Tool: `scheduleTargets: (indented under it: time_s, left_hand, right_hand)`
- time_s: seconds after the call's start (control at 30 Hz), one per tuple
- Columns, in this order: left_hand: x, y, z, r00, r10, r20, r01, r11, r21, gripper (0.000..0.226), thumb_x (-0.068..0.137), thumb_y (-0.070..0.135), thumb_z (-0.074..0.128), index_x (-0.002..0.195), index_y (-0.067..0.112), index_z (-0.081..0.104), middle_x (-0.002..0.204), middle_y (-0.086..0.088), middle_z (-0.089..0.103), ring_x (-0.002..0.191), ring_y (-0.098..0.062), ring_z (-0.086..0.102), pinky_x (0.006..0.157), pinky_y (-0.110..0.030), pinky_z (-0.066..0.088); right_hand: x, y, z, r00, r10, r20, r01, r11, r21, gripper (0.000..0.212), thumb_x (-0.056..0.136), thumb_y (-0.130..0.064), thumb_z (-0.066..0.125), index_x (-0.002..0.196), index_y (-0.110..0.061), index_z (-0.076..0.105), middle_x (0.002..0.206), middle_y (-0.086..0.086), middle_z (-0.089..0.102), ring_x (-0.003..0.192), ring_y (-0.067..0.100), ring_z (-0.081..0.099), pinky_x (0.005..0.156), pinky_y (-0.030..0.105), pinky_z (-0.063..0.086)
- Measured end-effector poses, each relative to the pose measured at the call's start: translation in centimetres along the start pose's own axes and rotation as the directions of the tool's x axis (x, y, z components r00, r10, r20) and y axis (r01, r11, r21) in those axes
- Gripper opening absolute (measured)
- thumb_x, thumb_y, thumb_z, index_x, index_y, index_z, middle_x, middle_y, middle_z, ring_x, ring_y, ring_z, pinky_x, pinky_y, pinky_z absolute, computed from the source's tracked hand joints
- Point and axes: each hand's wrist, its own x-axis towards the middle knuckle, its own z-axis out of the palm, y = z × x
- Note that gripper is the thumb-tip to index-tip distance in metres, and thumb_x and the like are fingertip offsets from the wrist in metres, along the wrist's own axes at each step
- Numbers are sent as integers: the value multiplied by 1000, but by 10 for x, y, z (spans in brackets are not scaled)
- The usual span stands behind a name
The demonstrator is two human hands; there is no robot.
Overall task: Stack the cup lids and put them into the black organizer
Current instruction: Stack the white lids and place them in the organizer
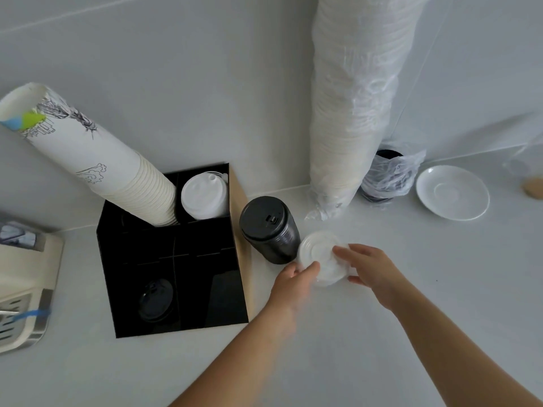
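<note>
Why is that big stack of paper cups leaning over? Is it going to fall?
The paper cup stack leans hard to the left out of the black organizer, instead of standing straight. It might tip. Nothing looks spilled or broken.

No words, brands or numbers are legible anywhere; the tall white paper-cup stack (88,154) at far left carries only sketched line drawings and green-blue patches.

White lids (321,258), black organizer (173,277)
</note>
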Motion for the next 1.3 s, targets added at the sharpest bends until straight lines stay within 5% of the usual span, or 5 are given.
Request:
scheduleTargets:
  time_s: [0.13,0.33,0.77,0.97,1.3]
  left_hand:
    - [6,-1,-2,999,-36,36,39,997,-65,16,85,34,66,101,32,64,102,15,65,95,-2,59,83,-23,45]
    - [7,-1,1,990,-128,54,137,965,-223,32,87,36,64,116,29,52,103,16,51,122,-18,47,115,-39,32]
    - [-51,-26,-13,996,90,0,-86,951,-296,61,71,42,77,124,27,52,129,2,55,115,-15,56,108,-38,42]
    - [-87,-33,-45,978,176,-110,-204,916,-346,65,59,46,78,117,31,53,126,5,58,113,-12,57,106,-37,44]
    - [-114,-45,-111,957,226,-184,-281,885,-372,53,81,33,73,129,33,49,121,4,67,113,-13,62,107,-42,41]
  right_hand:
    - [2,1,-1,1000,4,1,-4,1000,17,17,82,-34,73,89,-19,77,102,5,76,105,24,67,97,45,51]
    - [2,3,-13,998,29,61,-30,999,23,27,83,-37,72,102,-18,75,106,1,76,109,23,66,103,44,48]
    - [-53,5,1,983,-107,150,79,980,182,27,92,-22,62,113,-9,70,107,6,76,105,23,70,90,34,50]
    - [-77,-5,38,958,-181,224,150,978,147,43,77,-31,66,114,-9,69,106,6,77,100,22,71,85,31,51]
    - [-96,-27,106,919,-198,340,212,977,-4,23,91,-21,63,112,-16,71,107,2,76,102,17,71,87,30,53]
